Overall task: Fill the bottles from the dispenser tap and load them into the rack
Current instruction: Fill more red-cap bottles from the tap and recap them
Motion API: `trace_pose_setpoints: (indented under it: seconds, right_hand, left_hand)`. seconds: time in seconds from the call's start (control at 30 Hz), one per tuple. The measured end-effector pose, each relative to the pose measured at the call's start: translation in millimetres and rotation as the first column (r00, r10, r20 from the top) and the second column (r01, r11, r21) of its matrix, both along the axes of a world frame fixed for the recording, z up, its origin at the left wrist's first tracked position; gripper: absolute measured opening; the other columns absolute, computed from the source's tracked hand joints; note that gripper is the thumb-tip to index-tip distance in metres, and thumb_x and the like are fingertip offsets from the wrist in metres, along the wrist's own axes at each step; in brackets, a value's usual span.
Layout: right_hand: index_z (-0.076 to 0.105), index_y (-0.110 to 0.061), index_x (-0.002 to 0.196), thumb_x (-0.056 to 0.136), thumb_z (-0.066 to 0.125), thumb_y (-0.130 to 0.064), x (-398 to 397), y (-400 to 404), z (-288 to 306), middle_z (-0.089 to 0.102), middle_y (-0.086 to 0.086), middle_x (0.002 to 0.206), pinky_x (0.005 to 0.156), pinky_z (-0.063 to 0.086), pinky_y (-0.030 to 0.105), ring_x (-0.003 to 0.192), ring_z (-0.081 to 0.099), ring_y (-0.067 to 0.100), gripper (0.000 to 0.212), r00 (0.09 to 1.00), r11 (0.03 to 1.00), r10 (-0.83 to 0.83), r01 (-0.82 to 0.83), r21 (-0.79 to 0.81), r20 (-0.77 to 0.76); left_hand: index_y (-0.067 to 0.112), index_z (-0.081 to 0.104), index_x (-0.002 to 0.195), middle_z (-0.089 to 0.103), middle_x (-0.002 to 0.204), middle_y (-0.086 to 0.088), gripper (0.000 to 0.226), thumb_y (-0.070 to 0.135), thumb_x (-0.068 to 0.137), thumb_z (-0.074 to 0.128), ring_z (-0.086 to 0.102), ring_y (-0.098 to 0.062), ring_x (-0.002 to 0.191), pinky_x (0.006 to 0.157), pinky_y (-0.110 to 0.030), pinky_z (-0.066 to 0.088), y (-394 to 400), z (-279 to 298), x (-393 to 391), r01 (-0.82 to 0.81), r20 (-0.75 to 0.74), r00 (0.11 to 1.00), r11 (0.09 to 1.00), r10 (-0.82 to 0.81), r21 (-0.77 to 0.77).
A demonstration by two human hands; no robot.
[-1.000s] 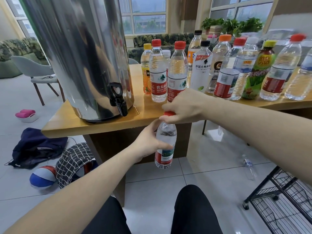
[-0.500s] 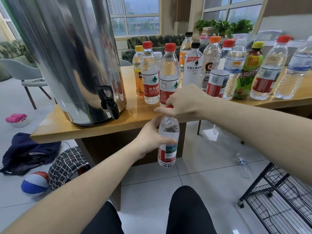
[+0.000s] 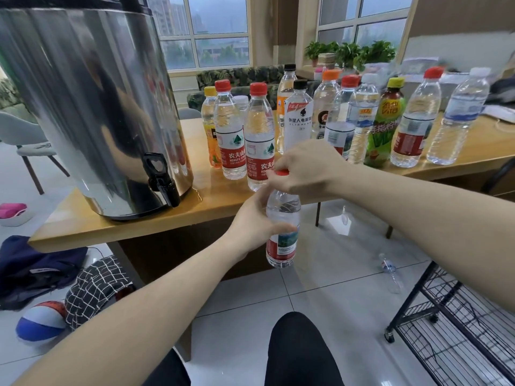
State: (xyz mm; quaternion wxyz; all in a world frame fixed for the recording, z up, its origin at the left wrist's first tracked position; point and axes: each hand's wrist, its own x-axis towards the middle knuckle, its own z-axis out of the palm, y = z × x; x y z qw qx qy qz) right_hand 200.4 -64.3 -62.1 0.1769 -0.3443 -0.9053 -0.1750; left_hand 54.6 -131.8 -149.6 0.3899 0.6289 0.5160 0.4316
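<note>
Left hand (image 3: 252, 222) gripping a clear bottle (image 3: 282, 240) upright, right hand (image 3: 305, 167) pinching its red cap (image 3: 281, 172) — steel dispenser (image 3: 92, 107) beside, on the wooden table (image 3: 117, 229)

Bare forearms (image 3: 418, 218), no sleeves visible; black trousers (image 3: 298, 352) over both knees.

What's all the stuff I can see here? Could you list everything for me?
dispenser: one, shiny steel, left on the table, black tap at its base
table: one, light wood
standing bottles: a dozen or more, clear with mixed caps, one green, along the table
held bottle: one, clear, red cap and label, in front of the table edge
floor bottle: one, clear, lying on tiles
rack: one, black wire, lower right
ball: one, blue, white and red, floor left
chair: one, grey, far left
left hand: grips the held bottle's body
right hand: pinches its cap
</note>
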Motion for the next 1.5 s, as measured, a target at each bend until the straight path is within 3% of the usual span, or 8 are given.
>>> trace_pose_setpoints:
  seconds: [0.37,0.57,0.73,0.8,0.87,1.0,1.23,1.5]
  right_hand:
    - [0.039,-0.018,0.053,0.096,0.039,-0.055,27,14,28,0.038,-0.003,0.049,0.046,0.028,0.026,0.047,0.037,0.018,0.056,0.951,0.961,-0.224,0.179,-0.210,-0.213]
    - [0.043,-0.014,0.058,0.097,0.018,-0.071,44,11,33,0.054,-0.001,0.061,0.060,0.039,0.035,0.059,0.051,0.018,0.073,0.879,0.936,-0.212,0.058,-0.346,-0.428]
    - [0.047,-0.012,0.060,0.097,0.006,-0.069,73,21,21,0.056,0.005,0.062,0.072,0.044,0.041,0.062,0.054,0.022,0.080,0.802,0.868,-0.359,0.099,-0.488,-0.477]
    - [0.066,-0.017,0.085,0.096,0.007,-0.072,83,27,14,0.069,0.004,0.088,0.084,0.047,0.043,0.085,0.062,0.024,0.081,0.780,0.847,-0.419,0.150,-0.511,-0.465]
    - [0.064,-0.025,0.118,0.095,0.013,-0.074,92,33,7,0.069,0.001,0.115,0.089,0.048,0.042,0.104,0.061,0.025,0.074,0.772,0.830,-0.479,0.243,-0.501,-0.419]
    - [0.047,-0.022,0.107,0.094,0.039,-0.069,105,49,-5,0.065,-0.002,0.095,0.071,0.051,0.039,0.082,0.061,0.020,0.049,0.710,0.751,-0.616,0.397,-0.528,-0.342]
    - [0.030,-0.022,0.132,0.072,0.047,-0.087,108,70,-14,0.061,-0.002,0.105,0.082,0.056,0.050,0.088,0.065,0.025,0.090,0.626,0.663,-0.712,0.450,-0.598,-0.318]
    - [0.036,-0.024,0.131,0.068,0.052,-0.086,99,89,-19,0.066,-0.001,0.106,0.076,0.060,0.048,0.086,0.068,0.025,0.090,0.632,0.648,-0.716,0.447,-0.616,-0.295]
  left_hand:
    - [0.032,0.041,0.144,0.056,0.138,0.012,0.093,0.039,0.067,0.091,0.053,-0.010,0.127,0.102,-0.035,0.049,13,12,31,-0.115,-0.065,0.990,0.986,0.123,0.124]
    - [0.025,0.041,0.136,0.058,0.135,0.005,0.089,0.036,0.064,0.093,0.057,-0.013,0.119,0.089,-0.024,0.050,28,37,40,-0.187,-0.016,0.982,0.974,0.190,0.126]
    - [0.024,0.041,0.133,0.062,0.127,0.004,0.082,0.030,0.068,0.092,0.060,-0.016,0.116,0.101,-0.039,0.049,42,64,54,-0.196,0.030,0.981,0.974,0.193,0.115]
    - [0.025,0.042,0.132,0.062,0.128,0.003,0.081,0.028,0.069,0.091,0.060,-0.016,0.116,0.102,-0.040,0.049,48,72,61,-0.203,0.050,0.979,0.971,0.198,0.127]
    - [0.022,0.044,0.133,0.061,0.123,0.005,0.078,0.023,0.070,0.090,0.060,-0.015,0.113,0.101,-0.040,0.050,56,80,66,-0.207,0.075,0.977,0.969,0.198,0.133]
    - [0.021,0.045,0.134,0.058,0.120,0.006,0.077,0.020,0.071,0.090,0.056,-0.015,0.114,0.096,-0.034,0.050,76,87,73,-0.257,0.092,0.965,0.955,0.246,0.146]
    - [0.031,0.045,0.118,0.060,0.123,0.006,0.069,0.018,0.069,0.091,0.057,-0.016,0.118,0.101,-0.041,0.050,108,86,78,-0.325,0.071,0.946,0.932,0.317,0.163]
    - [0.023,0.048,0.127,0.063,0.120,0.004,0.072,0.018,0.070,0.091,0.060,-0.018,0.114,0.101,-0.046,0.052,131,84,78,-0.312,0.063,0.950,0.944,0.306,0.109]
